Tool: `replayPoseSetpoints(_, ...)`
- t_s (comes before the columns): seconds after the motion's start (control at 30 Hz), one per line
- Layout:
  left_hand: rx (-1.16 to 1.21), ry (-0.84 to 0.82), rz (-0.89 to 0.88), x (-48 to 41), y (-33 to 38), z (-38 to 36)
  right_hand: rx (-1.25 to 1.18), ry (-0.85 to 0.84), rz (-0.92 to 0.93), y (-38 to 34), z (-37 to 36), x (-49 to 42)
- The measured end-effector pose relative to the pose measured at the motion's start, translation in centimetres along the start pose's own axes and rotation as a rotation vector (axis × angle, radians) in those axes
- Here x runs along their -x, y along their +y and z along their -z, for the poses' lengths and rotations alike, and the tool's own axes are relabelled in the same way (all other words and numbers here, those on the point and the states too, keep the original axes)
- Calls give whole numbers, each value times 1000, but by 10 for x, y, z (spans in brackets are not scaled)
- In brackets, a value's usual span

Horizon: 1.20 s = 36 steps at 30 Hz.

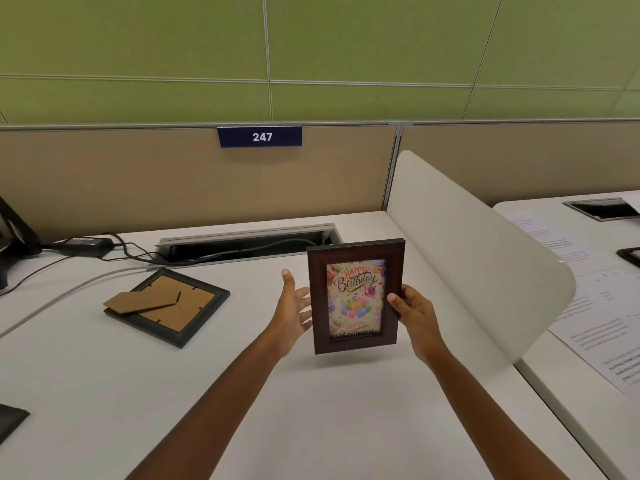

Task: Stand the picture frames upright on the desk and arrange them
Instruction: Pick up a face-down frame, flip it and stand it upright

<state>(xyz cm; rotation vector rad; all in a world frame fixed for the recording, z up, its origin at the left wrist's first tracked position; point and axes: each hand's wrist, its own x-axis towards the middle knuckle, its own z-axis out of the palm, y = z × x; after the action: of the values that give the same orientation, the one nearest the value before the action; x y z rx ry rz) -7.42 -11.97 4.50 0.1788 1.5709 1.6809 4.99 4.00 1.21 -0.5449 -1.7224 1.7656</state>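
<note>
A dark brown picture frame (355, 295) with a "Happy Birthday" balloon card is held upright just above the white desk (311, 427), facing me. My right hand (414, 315) grips its right edge, thumb on the front. My left hand (292, 308) is open right beside the frame's left edge, fingers spread, partly behind it. A second frame, black (168, 306), lies face down at the left with its cardboard back and stand flap showing. The corner of another dark frame (10, 422) shows at the lower left edge.
A cable hatch (246, 245) is open at the back of the desk, with a power adapter (85, 244) and cords to the left. A white curved divider (467, 251) rises on the right; beyond it lie printed papers (588, 323). A beige partition with sign 247 (259, 136) stands behind.
</note>
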Motion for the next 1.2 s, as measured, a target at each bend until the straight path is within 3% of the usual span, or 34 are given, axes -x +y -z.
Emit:
replayPoseSetpoints(0.47,105,8,-62,-23,-22,-7,43,-41,-115,17,-2,-7)
replayPoseSetpoints(0.77,56,46,-25,-30,-26,-4,33,-42,-200,21,1,-7)
replayPoseSetpoints(0.93,37,51,-28,-29,-29,-1,144,-65,-229,16,2,-6)
replayPoseSetpoints(1.03,-12,90,-61,-26,-31,5,332,-64,-158,10,6,-3)
replayPoseSetpoints(1.2,-233,215,-230,-12,-37,23,436,213,121,-8,2,7)
